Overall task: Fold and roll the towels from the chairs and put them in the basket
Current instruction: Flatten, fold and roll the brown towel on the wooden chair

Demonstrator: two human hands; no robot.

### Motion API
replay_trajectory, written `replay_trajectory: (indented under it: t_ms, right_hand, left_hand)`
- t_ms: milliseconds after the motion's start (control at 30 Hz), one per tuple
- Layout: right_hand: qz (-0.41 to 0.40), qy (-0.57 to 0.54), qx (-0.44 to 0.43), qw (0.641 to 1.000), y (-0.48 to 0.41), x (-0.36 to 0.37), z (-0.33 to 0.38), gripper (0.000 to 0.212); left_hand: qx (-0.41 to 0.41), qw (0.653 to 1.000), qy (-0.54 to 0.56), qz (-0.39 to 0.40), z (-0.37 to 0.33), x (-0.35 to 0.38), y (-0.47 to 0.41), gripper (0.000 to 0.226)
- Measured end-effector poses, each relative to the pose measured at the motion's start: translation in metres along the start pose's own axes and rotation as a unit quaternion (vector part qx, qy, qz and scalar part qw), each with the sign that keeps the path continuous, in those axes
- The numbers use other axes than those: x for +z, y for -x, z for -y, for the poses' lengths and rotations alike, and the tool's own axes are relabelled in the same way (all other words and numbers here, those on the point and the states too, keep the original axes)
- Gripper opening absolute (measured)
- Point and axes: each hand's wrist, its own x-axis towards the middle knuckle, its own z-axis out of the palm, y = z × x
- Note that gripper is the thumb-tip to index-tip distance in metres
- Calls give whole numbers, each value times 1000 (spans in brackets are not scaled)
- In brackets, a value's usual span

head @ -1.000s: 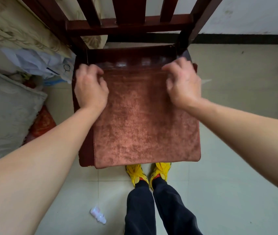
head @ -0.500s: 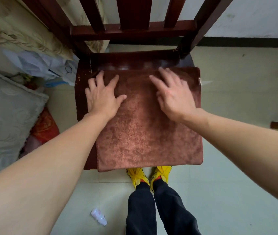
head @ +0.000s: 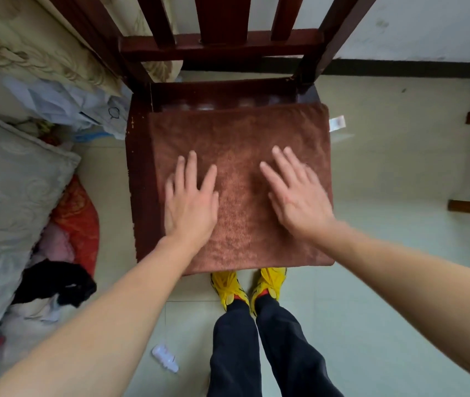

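Folded rust-brown terry towel [head: 239,133] flat on dark red wooden chair [head: 139,173] seat.
Palm-down on it, side by side: left hand [head: 191,204] and right hand [head: 296,202], fingers straight, slightly spread; blurred, perhaps pressing.

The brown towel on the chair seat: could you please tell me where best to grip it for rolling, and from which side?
Probably the two near corners of the towel, pinched from the person's side. It lies flat on the chair seat, its near edge reaching the seat's front, so fingers can get under there. The left hand and right hand rest flat on it.
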Motion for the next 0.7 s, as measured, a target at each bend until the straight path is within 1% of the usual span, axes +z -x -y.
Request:
replay_trajectory:
  t_ms: [67, 100, 200, 267, 300, 333, 367, 400, 433, 500, 533, 567, 600, 633, 667, 700]
  right_hand:
    - [38, 1, -5, 999, 33, 18, 4, 53]
    - [41, -5, 5, 999, 50, 23, -2, 52]
    - [36, -23, 73, 996, 97, 26, -26, 49]
    - [48, -54, 154, 985, 120, 21, -33, 51]
    - [55, -86, 212, 972, 129, 18, -34, 54]
    - [59, -120, 275, 952, 133, 16, -31, 56]
    - [58, -157, 336, 927, 137, 17, -28, 55]
    - [54, -209, 396, 893, 138, 18, -25, 52]
    - [46, -278, 454, 845, 136, 21, -22, 47]
    - [37, -407, 541, 735, 132, 26, -14, 40]
    - [45, -448, 560, 696, 132, 29, -10, 37]
    - [56, -474, 565, 673, 132, 31, -9, 33]
    - [68, -492, 564, 660, 132, 34, -8, 32]
    - [77, -508, 562, 648, 131, 37, -7, 33]
    - [85, -520, 558, 641, 129, 38, -6, 33]
    - [89, -524, 555, 639, 131, 42, -5, 32]
  left_hand:
    - [11, 1000, -5, 17, 1, 19, 35, 49]
    - [4, 1000, -8, 20, 5, 26, 52, 49]
    - [-38, 999, -5, 23, 20, 37, 96, 51]
    - [-80, 997, 11, 19, 23, 38, 120, 48]
    - [-118, 992, 36, 16, 21, 36, 130, 48]
    - [-172, 983, 66, 12, 18, 33, 136, 49]
    - [-239, 966, 99, 2, 14, 32, 142, 50]
    - [-321, 937, 138, -12, 12, 31, 144, 49]
    - [-414, 890, 187, -27, 10, 32, 145, 48]
    - [-586, 756, 288, -50, 12, 35, 145, 50]
    - [-630, 701, 332, -39, 11, 36, 147, 53]
    - [-643, 663, 383, -16, 11, 39, 148, 60]
    - [-632, 639, 438, 10, 13, 42, 148, 68]
    - [-612, 619, 491, 32, 14, 44, 146, 75]
    - [-593, 604, 530, 53, 17, 46, 141, 77]
    - [-577, 597, 552, 75, 21, 51, 137, 72]
